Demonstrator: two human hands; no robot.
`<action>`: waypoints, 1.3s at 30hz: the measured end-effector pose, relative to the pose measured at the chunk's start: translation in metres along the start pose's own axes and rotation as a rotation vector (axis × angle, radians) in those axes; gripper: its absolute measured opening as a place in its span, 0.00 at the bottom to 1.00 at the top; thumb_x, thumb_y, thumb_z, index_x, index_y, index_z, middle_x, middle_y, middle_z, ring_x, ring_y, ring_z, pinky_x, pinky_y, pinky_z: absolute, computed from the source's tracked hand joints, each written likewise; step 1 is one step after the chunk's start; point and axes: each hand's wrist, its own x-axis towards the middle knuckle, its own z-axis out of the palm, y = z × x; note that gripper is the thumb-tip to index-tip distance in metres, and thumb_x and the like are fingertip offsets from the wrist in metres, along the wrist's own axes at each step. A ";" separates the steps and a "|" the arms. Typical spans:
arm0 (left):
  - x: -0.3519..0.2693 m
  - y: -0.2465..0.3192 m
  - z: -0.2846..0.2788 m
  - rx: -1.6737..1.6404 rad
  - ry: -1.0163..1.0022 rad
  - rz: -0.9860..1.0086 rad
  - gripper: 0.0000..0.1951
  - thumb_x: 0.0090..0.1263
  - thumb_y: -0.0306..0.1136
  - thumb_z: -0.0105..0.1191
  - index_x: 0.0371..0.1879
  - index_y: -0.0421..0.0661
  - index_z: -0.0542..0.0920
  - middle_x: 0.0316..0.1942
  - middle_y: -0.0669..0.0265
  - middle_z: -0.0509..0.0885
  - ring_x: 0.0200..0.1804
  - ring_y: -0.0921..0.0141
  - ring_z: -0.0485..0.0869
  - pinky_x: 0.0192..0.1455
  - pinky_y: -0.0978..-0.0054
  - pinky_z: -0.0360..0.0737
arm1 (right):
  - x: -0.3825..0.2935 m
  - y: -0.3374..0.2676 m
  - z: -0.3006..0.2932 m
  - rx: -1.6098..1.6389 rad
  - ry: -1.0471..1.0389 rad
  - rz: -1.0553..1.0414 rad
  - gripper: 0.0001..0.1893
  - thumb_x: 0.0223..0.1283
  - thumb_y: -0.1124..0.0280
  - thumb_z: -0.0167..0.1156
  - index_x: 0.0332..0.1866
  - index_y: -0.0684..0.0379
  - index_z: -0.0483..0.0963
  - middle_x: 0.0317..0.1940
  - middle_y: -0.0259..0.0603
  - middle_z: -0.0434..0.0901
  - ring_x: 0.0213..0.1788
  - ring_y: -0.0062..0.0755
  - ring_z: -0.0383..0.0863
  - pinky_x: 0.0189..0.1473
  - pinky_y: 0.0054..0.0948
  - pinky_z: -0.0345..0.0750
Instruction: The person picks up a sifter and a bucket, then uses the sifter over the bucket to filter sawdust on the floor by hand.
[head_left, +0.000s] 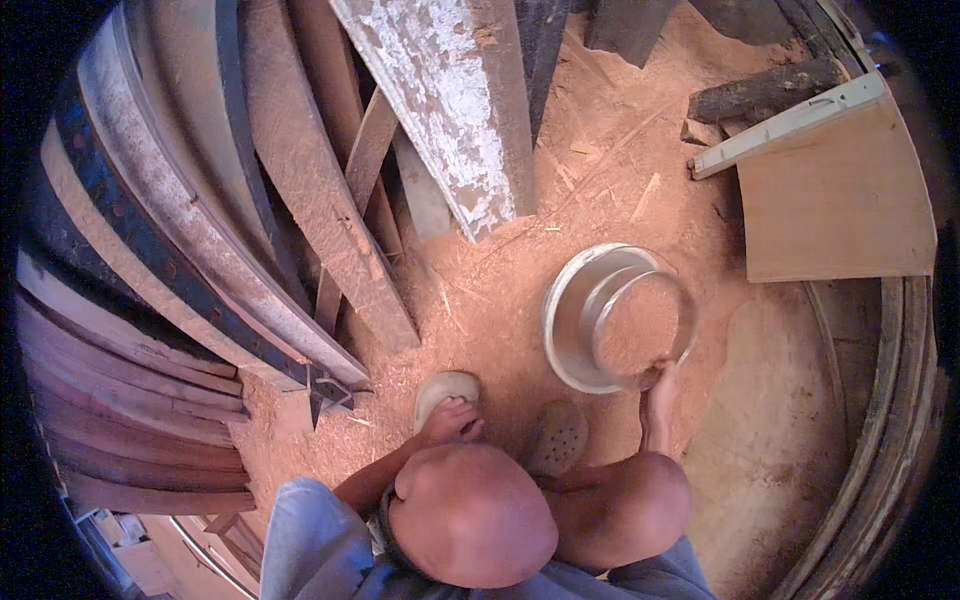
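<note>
My right hand (661, 375) grips the near rim of a round metal bowl (594, 315) filled with reddish sawdust (637, 326). The bowl is over or inside a wider metal basin (553, 322); motion blur hides where they touch. My left hand (452, 421) hangs in front of the light toe of a shoe (442, 386), its fingers loosely curled. No object shows in it, but its palm is hidden. Between the hands a perforated clog (561, 435) rests on the sawdust-covered floor (495, 315). A bare head (472, 517) covers the lower middle of the view.
Long wooden planks (322, 172) lean at the left, beside a plank with flaking white paint (457, 112). Stacked boards (150, 442) fill the far left. At the right are a plywood panel (840, 202), a pale wooden batten (787, 124) and a dark log (765, 90).
</note>
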 end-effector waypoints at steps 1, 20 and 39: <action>0.000 0.000 0.000 0.013 -0.063 -0.012 0.07 0.57 0.30 0.60 0.24 0.45 0.76 0.24 0.63 0.74 0.32 0.63 0.74 0.35 0.65 0.69 | 0.000 0.000 -0.001 0.008 0.000 0.017 0.11 0.61 0.63 0.45 0.36 0.59 0.70 0.33 0.36 0.70 0.39 0.29 0.70 0.43 0.31 0.68; 0.006 0.008 -0.003 -0.023 0.061 0.019 0.06 0.56 0.29 0.60 0.24 0.44 0.76 0.24 0.63 0.75 0.30 0.63 0.74 0.35 0.66 0.69 | -0.005 -0.004 0.003 0.127 -0.005 0.064 0.09 0.57 0.68 0.46 0.38 0.60 0.70 0.35 0.34 0.70 0.40 0.28 0.70 0.47 0.30 0.68; 0.002 0.002 -0.001 0.031 0.059 0.021 0.05 0.58 0.30 0.59 0.26 0.44 0.78 0.25 0.64 0.75 0.33 0.64 0.74 0.36 0.66 0.70 | 0.002 0.005 -0.010 0.003 -0.010 -0.017 0.12 0.61 0.64 0.45 0.39 0.61 0.71 0.38 0.36 0.73 0.44 0.28 0.70 0.50 0.29 0.67</action>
